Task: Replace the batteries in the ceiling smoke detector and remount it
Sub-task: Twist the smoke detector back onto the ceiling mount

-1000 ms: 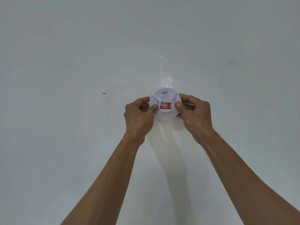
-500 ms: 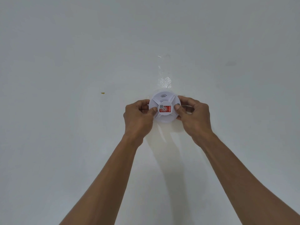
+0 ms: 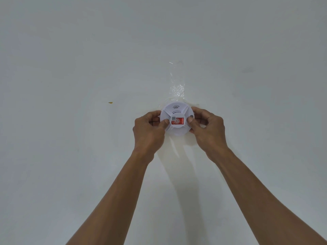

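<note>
Smoke detector [image 3: 177, 117] against ceiling [image 3: 70, 68], frame centre, clear tape [image 3: 177, 85] just above. Left hand [image 3: 148, 131] and right hand [image 3: 208, 131] pinch opposite rim edges, fingers closed on housing. Likely twist-seat step: press flat, turn both hands evenly, avoid tilting housing.

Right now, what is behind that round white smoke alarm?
The white ceiling, with clear tape sticking out above the smoke alarm. Its mount and the ceiling directly behind it are covered. Both hands hold its sides.
</note>
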